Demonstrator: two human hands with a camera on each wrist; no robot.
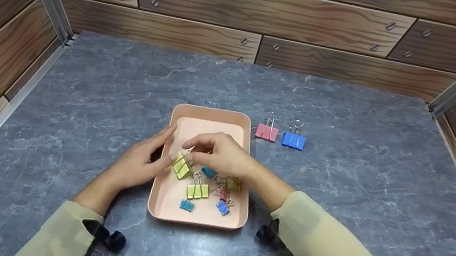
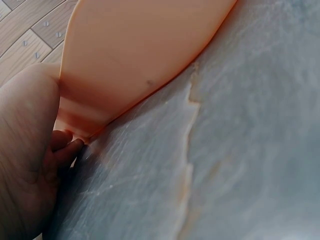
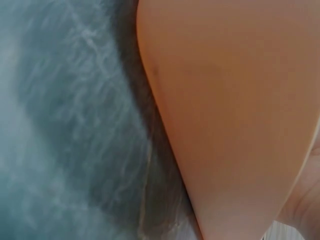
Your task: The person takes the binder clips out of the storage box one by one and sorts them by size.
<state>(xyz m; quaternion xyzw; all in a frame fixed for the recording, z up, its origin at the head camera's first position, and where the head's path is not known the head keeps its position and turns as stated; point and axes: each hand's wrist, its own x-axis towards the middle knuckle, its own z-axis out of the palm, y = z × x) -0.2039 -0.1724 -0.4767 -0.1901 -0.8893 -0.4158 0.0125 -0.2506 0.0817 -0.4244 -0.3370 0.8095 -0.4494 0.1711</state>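
Nearest the camera, the right sleeve (image 1: 337, 253) is seen, pale green. Below, a peach tray (image 1: 214, 115) is set on the grey table (image 1: 362, 189). Inside, against the left wall, a tilted yellow-green clip (image 1: 182, 168); its wire handles appear to be pinched between thumb and forefinger of the right hand (image 1: 225, 155). The left wall is touched from outside by the left hand (image 1: 139, 163), thumb laid over the rim beside the clip; whether the wall is gripped or merely steadied cannot be told.

Tray's near half: more clips noted, among them a small teal clip (image 1: 186, 205), a small blue clip (image 1: 223, 208) and a red clip (image 1: 223, 194), the last two close together. Right of the tray, on the table: pink clip (image 1: 266, 133), large blue clip (image 1: 293, 141), side by side, apart.

Handling, as judged: yellow-green clip light, stiff, hardly fragile; coated faces smooth, possibly slippery; handles thin, likely to swing or be snagged on neighbours. Best held across the body's two ends, or with both handles pinched together. Tray thought light, apt to be slid if nudged; best steadied at the rim
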